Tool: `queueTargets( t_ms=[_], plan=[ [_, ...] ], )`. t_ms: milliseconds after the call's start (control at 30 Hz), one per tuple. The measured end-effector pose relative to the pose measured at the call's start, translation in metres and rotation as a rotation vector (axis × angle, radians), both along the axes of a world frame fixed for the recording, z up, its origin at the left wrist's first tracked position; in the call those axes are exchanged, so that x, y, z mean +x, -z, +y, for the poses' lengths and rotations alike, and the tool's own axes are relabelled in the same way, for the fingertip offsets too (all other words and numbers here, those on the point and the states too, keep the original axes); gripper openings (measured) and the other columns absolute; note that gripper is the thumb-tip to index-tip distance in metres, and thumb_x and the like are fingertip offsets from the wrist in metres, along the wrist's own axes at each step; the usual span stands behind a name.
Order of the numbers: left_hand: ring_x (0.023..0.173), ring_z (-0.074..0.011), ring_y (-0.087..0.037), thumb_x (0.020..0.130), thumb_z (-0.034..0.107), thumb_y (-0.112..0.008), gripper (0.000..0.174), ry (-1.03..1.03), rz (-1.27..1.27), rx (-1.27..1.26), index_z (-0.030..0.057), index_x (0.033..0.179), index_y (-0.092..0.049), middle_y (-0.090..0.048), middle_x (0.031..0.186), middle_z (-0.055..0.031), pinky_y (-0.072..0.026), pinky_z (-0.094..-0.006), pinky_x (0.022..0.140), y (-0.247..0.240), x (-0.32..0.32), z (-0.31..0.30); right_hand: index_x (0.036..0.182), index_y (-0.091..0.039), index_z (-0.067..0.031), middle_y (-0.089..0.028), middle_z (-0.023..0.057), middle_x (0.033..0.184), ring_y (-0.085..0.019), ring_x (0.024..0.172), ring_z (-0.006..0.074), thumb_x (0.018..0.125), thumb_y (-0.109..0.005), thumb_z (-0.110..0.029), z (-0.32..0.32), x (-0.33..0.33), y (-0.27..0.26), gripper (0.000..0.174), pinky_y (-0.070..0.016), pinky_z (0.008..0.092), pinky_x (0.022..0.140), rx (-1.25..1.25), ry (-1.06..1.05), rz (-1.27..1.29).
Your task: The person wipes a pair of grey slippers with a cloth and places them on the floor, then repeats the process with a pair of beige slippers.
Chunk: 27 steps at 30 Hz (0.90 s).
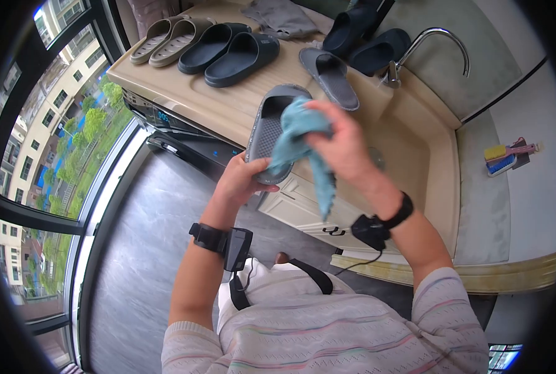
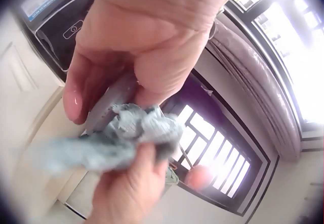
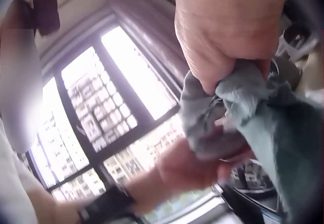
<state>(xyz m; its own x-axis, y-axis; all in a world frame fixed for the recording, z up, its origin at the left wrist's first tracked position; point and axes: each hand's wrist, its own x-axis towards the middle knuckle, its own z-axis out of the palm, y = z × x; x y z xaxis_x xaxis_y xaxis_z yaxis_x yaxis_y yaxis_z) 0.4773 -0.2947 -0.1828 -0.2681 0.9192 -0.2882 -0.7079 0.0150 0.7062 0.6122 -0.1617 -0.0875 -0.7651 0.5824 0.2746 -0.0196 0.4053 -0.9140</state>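
Note:
My left hand [image 1: 237, 181] grips a grey slipper [image 1: 264, 136] at one end, thumb on the footbed and fingers beneath. The slipper is held up in front of the counter edge, its strap end pointing away from me. In my right hand [image 1: 343, 143] is a bunched teal cloth [image 1: 298, 124], lying against the slipper's inside with a loose corner hanging down. The left wrist view shows the cloth [image 2: 147, 125] close by the left thumb. From the right wrist, the cloth [image 3: 243, 95] hangs from the pinching fingers and covers part of the slipper.
On the beige counter [image 1: 228, 103] stand another grey slipper [image 1: 332, 78], a dark pair [image 1: 244, 59], a beige pair [image 1: 181, 43] and more dark slippers [image 1: 384, 50] near the faucet [image 1: 437, 31]. A sink basin [image 1: 424, 156] lies to the right. Brushes [image 1: 505, 156] hang on the right wall.

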Motion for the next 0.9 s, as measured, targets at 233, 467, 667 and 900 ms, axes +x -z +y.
queueTargets(
  t_ms=[233, 467, 667, 900],
  plan=[
    [0.079, -0.023, -0.065, 0.081, 0.004, -0.056, 0.026, -0.004, 0.108, 0.091, -0.0017, 0.107, -0.054, -0.062, 0.095, -0.0118, -0.057, -0.0377, 0.065, 0.0, 0.002, 0.004, 0.091, -0.053, -0.0067, -0.057, 0.0174, 0.091, -0.06, 0.083, 0.0353, 0.078, -0.055, -0.016, -0.001, -0.071, 0.052, 0.016, -0.0496, 0.0449, 0.072, 0.827, 0.006, -0.503],
    [0.08, -0.0281, -0.065, 0.093, 0.031, -0.044, 0.031, -0.089, -0.301, 0.11, 0.0057, 0.109, -0.052, -0.062, 0.097, -0.0107, -0.0556, -0.0432, 0.061, -0.011, -0.001, 0.01, 0.093, -0.051, -0.0062, -0.057, 0.0172, 0.089, -0.06, 0.081, 0.0387, 0.079, -0.056, -0.02, 0.009, -0.081, 0.058, 0.02, -0.0495, 0.0464, 0.067, 0.837, 0.085, -0.518],
    [0.086, -0.0263, -0.062, 0.092, 0.049, -0.039, 0.047, -0.405, -0.299, -0.114, 0.0064, 0.105, -0.054, -0.061, 0.098, -0.0113, -0.0516, -0.0446, 0.072, -0.005, 0.007, 0.026, 0.09, -0.05, -0.0053, -0.055, 0.013, 0.083, -0.059, 0.075, 0.0349, 0.073, -0.065, -0.018, -0.042, -0.025, 0.053, 0.025, -0.0479, 0.0444, 0.065, 0.724, -0.043, -0.388],
    [0.087, -0.0239, -0.063, 0.091, 0.043, -0.047, 0.05, -0.194, -0.297, 0.023, -0.0034, 0.109, -0.053, -0.062, 0.098, -0.0123, -0.052, -0.0367, 0.077, 0.008, 0.01, 0.017, 0.092, -0.056, -0.0055, -0.055, 0.0116, 0.083, -0.058, 0.074, 0.0308, 0.068, -0.067, -0.014, -0.047, 0.026, 0.045, 0.028, -0.0475, 0.0382, 0.061, 0.71, -0.293, -0.429]
  ],
)
